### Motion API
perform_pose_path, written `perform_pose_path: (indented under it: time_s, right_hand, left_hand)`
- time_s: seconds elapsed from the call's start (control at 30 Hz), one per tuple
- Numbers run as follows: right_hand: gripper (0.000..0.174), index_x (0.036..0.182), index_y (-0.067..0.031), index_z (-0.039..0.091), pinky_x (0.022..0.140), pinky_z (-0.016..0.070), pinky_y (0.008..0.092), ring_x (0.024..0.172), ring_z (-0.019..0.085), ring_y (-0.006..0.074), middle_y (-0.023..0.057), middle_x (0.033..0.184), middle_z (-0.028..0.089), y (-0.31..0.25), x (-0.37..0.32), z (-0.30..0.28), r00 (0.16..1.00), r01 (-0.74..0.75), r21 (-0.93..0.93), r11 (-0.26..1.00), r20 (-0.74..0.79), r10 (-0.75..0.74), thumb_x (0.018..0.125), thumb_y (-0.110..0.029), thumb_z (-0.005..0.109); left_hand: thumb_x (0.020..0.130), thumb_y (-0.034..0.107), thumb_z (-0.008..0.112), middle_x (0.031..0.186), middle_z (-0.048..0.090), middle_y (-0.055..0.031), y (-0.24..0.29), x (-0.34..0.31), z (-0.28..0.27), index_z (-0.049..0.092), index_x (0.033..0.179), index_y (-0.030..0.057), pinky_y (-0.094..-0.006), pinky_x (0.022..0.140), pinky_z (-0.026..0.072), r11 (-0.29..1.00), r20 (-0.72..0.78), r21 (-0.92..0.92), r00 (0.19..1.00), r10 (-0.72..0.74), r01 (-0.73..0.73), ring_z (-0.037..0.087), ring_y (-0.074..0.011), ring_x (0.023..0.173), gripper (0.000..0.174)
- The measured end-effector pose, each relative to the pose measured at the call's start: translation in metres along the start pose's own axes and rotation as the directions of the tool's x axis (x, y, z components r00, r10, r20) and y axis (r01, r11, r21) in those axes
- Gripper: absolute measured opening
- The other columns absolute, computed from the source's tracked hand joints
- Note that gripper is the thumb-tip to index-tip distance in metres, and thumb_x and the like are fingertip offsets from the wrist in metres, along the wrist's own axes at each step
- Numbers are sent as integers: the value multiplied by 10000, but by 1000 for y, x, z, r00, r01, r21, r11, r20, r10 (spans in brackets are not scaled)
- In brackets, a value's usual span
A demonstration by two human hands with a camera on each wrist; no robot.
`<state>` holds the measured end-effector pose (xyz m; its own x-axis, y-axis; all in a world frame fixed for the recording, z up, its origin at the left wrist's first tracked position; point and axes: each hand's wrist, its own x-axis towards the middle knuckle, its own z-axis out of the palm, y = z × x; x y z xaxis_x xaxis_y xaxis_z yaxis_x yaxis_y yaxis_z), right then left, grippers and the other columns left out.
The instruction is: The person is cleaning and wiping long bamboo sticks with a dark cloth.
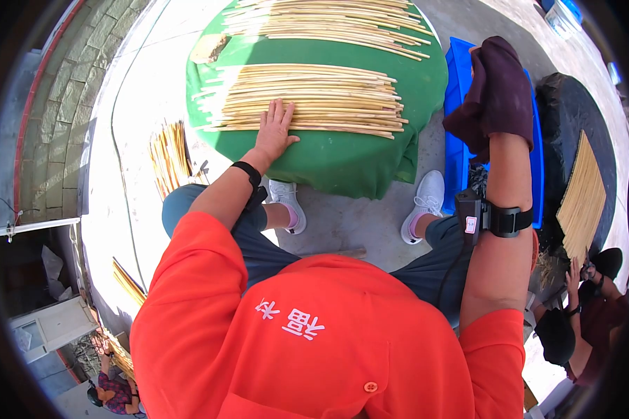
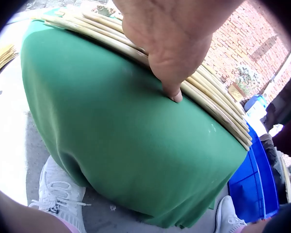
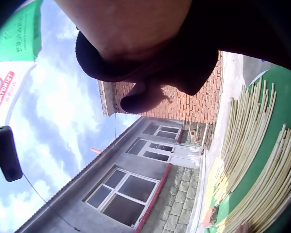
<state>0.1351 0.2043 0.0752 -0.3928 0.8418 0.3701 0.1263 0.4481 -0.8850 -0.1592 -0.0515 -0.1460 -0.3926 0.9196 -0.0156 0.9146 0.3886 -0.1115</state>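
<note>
My left hand [image 1: 276, 131] rests with straight fingers on the near row of slender tan stalks [image 1: 328, 98], which lie side by side on a green cloth-covered round table [image 1: 342, 160]. In the left wrist view its thumb [image 2: 173, 92] touches the green cloth just off the row's edge. A dark maroon cloth [image 1: 496, 91] covers my right hand, raised over a blue bin [image 1: 458, 91] to the right of the table. That cloth [image 3: 150, 73] hides nearly all its fingers in the right wrist view, so I cannot tell how they lie.
A second row of stalks [image 1: 328, 24] lies farther back on the table, with a tan lump [image 1: 208, 49] at its left. Stalk bundles [image 1: 169, 157] stand on the left. At right, another person's hands are at a flat woven piece [image 1: 583, 199] on a dark round surface.
</note>
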Motion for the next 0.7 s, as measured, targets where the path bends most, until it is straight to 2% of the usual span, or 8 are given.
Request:
perform_pose_path:
  time_s: [0.17,0.3,0.4,0.47,0.5,0.57,0.67,0.7]
  right_hand:
    - [175,742,9,468,592,381,339,641,470,300,150,716,458,10,2,-1,979,202,-180,963,0,-206,812,-145,513]
    - [179,749,12,472,597,383,341,645,466,309,153,715,450,4,2,1,989,142,-6,990,41,-142,814,-148,521]
    - [182,759,16,477,606,386,346,660,465,331,160,722,452,9,4,1,965,260,-178,949,14,-262,817,-151,518]
    - [181,765,18,483,616,391,361,691,477,356,176,736,463,-3,-2,2,1000,-11,29,1000,18,10,813,-153,519]
    - [181,765,18,483,616,391,361,691,477,356,176,736,463,-1,-1,2,1000,-12,28,1000,16,12,813,-153,519]
    - [175,776,13,502,645,405,377,743,497,375,190,778,497,8,2,1,967,256,-59,965,33,-254,807,-158,519]
    - [172,801,5,526,677,415,388,790,507,382,197,821,522,14,6,-2,898,432,-371,822,88,-432,801,-167,523]
    - [172,801,5,526,677,415,388,790,507,382,197,821,522,11,4,-1,897,433,-370,822,88,-433,801,-167,523]
  left_hand:
    - [723,464,631,1435,142,-185,6,-5,9,144,1404,147,-520,1045,177,996,-53,70,997,63,-59,105,-355,1336,895]
    - [733,458,624,1438,135,-182,7,-4,-1,146,1405,155,-520,1048,167,999,-4,-2,999,43,-43,100,-355,1336,878]
    - [738,448,625,1440,126,-183,8,-4,-10,144,1405,155,-517,1051,165,999,35,-36,999,-11,12,101,-356,1336,873]
    - [736,446,629,1440,124,-186,3,-2,2,143,1405,156,-516,1051,165,999,2,-41,999,-32,32,103,-358,1335,876]
    - [735,444,632,1439,123,-189,1,-1,5,142,1405,158,-514,1052,165,997,-34,-48,998,-55,53,104,-360,1334,879]
    - [731,416,646,1434,132,-194,-3,2,10,158,1402,157,-514,1045,185,994,-44,-70,995,-86,83,118,-365,1329,869]
    - [729,383,660,1429,142,-200,-4,3,9,174,1398,161,-515,1037,205,989,-32,-83,992,-126,123,131,-370,1324,856]
    - [731,378,660,1429,142,-199,-3,4,6,174,1399,167,-516,1036,205,989,-10,-74,992,-128,127,131,-370,1324,852]
